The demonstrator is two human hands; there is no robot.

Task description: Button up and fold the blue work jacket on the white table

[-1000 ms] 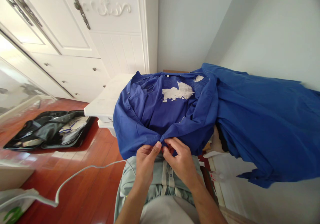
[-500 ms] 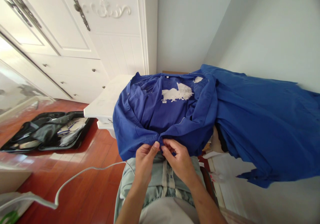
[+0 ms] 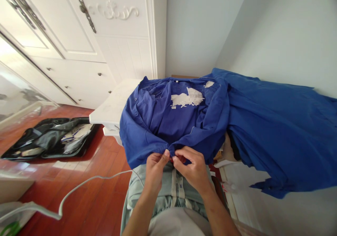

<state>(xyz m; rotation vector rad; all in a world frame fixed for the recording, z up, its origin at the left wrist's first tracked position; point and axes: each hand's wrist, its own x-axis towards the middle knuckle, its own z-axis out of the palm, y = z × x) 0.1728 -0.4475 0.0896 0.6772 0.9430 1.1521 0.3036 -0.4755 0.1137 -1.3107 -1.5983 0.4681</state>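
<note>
A blue button-up shirt [image 3: 147,127] lies spread over a white table, its front edges brought together at the side nearest me. My left hand [image 3: 156,165] pinches the shirt's front edge between thumb and fingers. Just to its right, my right hand [image 3: 191,164] is closed on the same spot of cloth, thumb against fingers. What sits between the fingertips, perhaps a button, is too small to make out. Buttons [image 3: 136,106] show on the left front panel. A ragged white patch [image 3: 186,98] marks the inside of the back.
Another blue garment [image 3: 284,123] hangs at the right by the wall. The white table [image 3: 113,102] juts out left of the shirt. On the red wood floor lies an open black suitcase [image 3: 52,137] with clothes. A white cable [image 3: 92,177] crosses toward my lap. White cabinets [image 3: 73,46] stand behind.
My right hand has shifted slightly right and its fingers have spread a little along the edge. The left hand keeps its pinch. The shirt is almost unmoved.
</note>
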